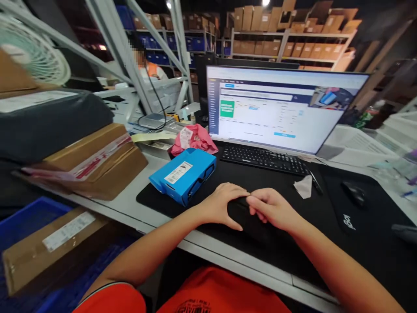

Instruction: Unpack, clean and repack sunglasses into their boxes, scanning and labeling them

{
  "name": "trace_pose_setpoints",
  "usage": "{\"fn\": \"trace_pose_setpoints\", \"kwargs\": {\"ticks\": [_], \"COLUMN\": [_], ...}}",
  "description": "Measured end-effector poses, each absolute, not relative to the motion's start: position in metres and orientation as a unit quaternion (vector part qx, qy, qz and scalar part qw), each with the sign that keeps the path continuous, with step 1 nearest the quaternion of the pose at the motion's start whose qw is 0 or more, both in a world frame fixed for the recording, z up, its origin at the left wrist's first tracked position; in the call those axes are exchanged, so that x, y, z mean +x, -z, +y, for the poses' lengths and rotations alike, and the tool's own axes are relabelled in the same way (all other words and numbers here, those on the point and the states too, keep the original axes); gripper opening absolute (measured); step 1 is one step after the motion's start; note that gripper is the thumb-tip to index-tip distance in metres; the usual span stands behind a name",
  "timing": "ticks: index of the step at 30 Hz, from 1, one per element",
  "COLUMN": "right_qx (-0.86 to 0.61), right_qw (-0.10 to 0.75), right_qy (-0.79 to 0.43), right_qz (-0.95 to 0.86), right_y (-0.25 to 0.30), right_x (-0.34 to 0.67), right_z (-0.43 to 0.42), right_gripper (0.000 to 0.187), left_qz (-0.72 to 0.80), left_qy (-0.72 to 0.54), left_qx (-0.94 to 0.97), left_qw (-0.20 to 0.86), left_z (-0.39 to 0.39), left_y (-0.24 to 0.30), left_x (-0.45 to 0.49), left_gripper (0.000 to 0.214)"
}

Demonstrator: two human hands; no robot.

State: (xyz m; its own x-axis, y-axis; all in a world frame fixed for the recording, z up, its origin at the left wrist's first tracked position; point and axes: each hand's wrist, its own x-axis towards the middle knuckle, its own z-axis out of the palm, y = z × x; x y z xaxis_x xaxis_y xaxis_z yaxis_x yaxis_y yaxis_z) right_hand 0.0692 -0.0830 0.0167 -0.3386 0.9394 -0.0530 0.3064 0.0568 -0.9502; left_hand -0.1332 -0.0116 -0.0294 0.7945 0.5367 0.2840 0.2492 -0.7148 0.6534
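At the desk's front edge, both hands are on a dark, rounded black object (239,211) that blends into the black desk mat (283,191); its kind is hard to make out. My left hand (221,204) curves around its left side, thumb below and fingers along the top. The fingers of my right hand (269,206) are closed in a pinch at its upper right edge. Just left of my hands lies a blue box (185,171) with a white label and black straps or cords along its side.
Behind the mat stand a keyboard (263,158) and a lit monitor (276,108). A mouse (354,193) and a white scrap (303,187) lie rightward. A pink bag (197,139) and taped cartons (97,163) are leftward. Another person (151,69) sits beyond the metal frame.
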Motion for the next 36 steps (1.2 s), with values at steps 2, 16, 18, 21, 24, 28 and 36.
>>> {"fn": "trace_pose_setpoints", "kwargs": {"ticks": [2, 16, 18, 21, 24, 28, 36], "right_qx": [-0.480, -0.375, -0.462, -0.519, -0.506, -0.513, -0.581], "right_qw": [0.412, 0.412, 0.412, 0.438, 0.516, 0.520, 0.499], "right_qy": [-0.474, -0.318, -0.416, -0.501, -0.501, -0.507, -0.294], "right_qz": [-0.612, -0.767, -0.666, -0.537, -0.476, -0.457, -0.572], "right_y": [-0.008, 0.005, -0.003, -0.023, -0.044, -0.048, -0.030], "right_x": [0.082, 0.064, 0.073, 0.096, 0.121, 0.135, 0.136], "right_z": [-0.088, -0.105, -0.099, -0.079, -0.056, -0.037, -0.035], "right_gripper": [0.051, 0.051, 0.054, 0.055, 0.053, 0.056, 0.056], "left_qz": [0.344, 0.244, 0.247, 0.321, 0.349, 0.262, 0.243], "left_qy": [-0.336, -0.292, -0.320, -0.348, -0.315, -0.244, -0.220], "left_qx": [0.815, 0.455, 0.505, 0.631, 0.784, 0.905, 0.935], "left_qw": [0.324, 0.805, 0.762, 0.615, 0.406, 0.231, 0.134], "left_z": [-0.021, -0.043, -0.040, -0.038, -0.038, -0.036, -0.030], "left_y": [0.042, 0.038, 0.036, 0.031, 0.026, 0.024, 0.014], "left_x": [-0.136, -0.131, -0.133, -0.133, -0.133, -0.132, -0.122], "left_gripper": [0.106, 0.098, 0.107, 0.121, 0.124, 0.122, 0.124]}}
